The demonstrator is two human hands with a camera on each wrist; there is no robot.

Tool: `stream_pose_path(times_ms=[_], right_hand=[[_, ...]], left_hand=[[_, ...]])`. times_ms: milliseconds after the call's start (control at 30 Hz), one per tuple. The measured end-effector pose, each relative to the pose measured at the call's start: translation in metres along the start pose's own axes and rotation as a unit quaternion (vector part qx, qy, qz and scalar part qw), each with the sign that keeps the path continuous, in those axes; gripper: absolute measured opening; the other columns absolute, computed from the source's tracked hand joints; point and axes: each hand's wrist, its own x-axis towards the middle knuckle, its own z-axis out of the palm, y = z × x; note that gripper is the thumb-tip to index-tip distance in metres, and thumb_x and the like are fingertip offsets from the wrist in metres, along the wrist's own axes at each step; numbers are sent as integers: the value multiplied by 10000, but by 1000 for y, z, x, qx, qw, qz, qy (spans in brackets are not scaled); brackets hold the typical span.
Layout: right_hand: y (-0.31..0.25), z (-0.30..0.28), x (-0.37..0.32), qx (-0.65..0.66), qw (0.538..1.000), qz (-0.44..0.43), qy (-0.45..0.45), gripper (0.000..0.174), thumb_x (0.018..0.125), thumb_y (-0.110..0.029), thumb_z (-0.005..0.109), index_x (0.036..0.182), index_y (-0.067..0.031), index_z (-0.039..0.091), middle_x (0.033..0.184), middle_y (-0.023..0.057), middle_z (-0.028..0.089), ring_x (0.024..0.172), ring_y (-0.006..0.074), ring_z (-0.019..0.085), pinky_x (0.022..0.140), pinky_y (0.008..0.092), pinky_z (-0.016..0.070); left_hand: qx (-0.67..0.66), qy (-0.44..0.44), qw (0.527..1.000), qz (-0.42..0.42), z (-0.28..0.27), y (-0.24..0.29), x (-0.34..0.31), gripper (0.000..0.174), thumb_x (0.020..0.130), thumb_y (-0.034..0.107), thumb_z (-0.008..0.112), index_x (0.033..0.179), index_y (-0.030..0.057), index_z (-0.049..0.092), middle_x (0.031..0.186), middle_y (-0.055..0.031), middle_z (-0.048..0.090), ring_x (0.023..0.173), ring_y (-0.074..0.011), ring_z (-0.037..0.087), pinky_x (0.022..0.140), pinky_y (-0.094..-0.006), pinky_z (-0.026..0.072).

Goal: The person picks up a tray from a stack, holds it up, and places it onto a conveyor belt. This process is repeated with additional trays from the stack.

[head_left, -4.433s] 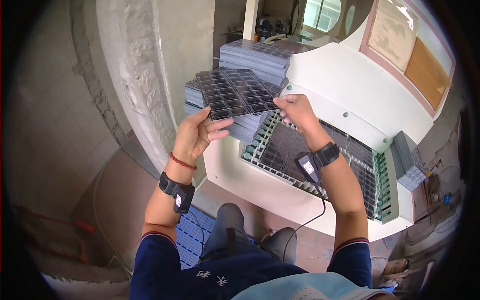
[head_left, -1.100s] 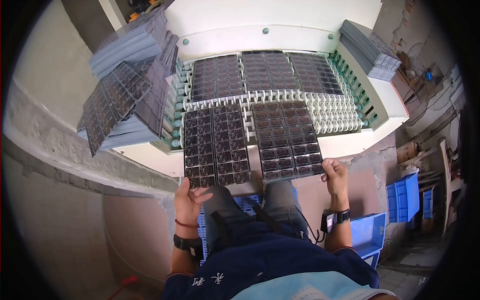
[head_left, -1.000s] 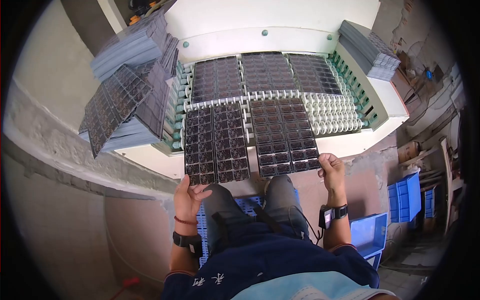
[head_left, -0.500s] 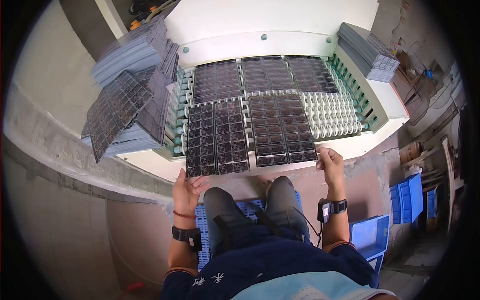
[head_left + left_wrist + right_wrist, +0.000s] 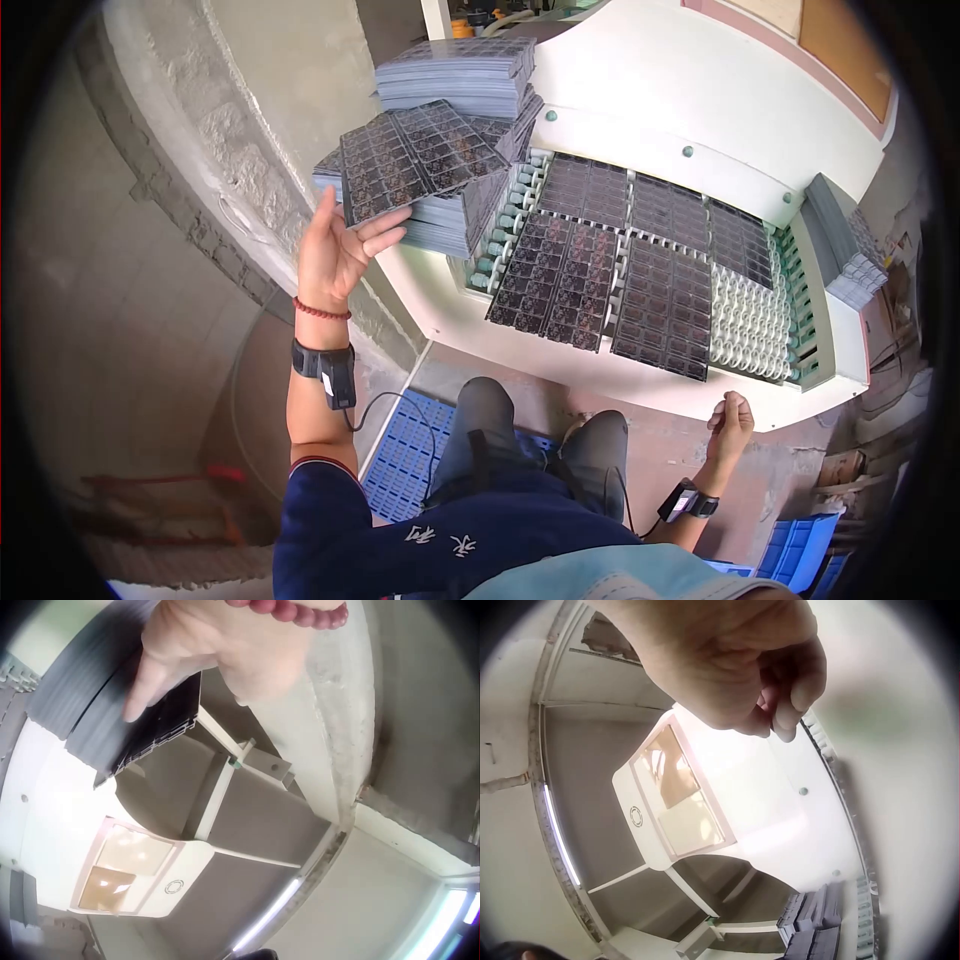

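Observation:
A dark, thin, gridded panel (image 5: 420, 155) lies askew on top of a stack of similar panels (image 5: 440, 228). My left hand (image 5: 340, 255) is at its near left corner, fingers extended under the edge and thumb raised beside it. In the left wrist view, the fingers (image 5: 144, 694) reach over the panel's dark surface (image 5: 169, 712). My right hand (image 5: 731, 430) is off the near corner of the front right panel (image 5: 665, 305), fingers curled together around nothing. A front left panel (image 5: 555, 280) lies beside that one on the roller conveyor (image 5: 745, 325).
Several more panels (image 5: 585, 188) lie in the back row on the rollers. A taller stack (image 5: 455, 80) rises behind the left one, and another stack (image 5: 845, 245) stands on the machine's right side. The white machine cover (image 5: 640, 110) slopes up behind. Blue crates (image 5: 795, 550) stand at lower right.
The right hand has let go of the front right panel, and the left hand has left the front left one for the panel on the stack. The view has turned left.

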Motion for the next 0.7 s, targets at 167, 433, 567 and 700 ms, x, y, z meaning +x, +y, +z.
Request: stream_pose_path(times_ms=[167,433,567,700], right_hand=[[-1,0,-8,7,1000,2,-6,144,857,-183,556,796,-55,577,569,7,540,392,51,427,357,154,307],[-7,-19,-13,15,1000,-9,9,143,858,-178,555,795,-51,575,557,4,529,393,47,427,352,156,303],[-21,-1,-23,15,1000,-11,-13,147,861,-173,549,795,-44,572,564,8,528,403,53,429,366,162,316],[-58,32,-47,53,986,-51,-152,249,855,-230,554,846,19,561,639,88,575,494,117,516,432,222,417]], left_hand=[[-25,45,999,13,2,-6,13,332,869,45,391,1135,-149,350,1120,-265,476,987,-398,528,781,-482,522],[11,38,994,100,5,-11,-39,324,851,26,418,1134,-131,395,1064,-253,529,907,-350,583,667,-465,561],[14,-8,996,86,30,-32,-79,344,842,51,442,1094,-176,383,1005,-287,536,781,-344,620,568,-408,581],[-7,-8,1000,12,70,-71,-109,352,831,82,484,1078,-162,421,971,-252,573,723,-281,637,564,-299,558]])
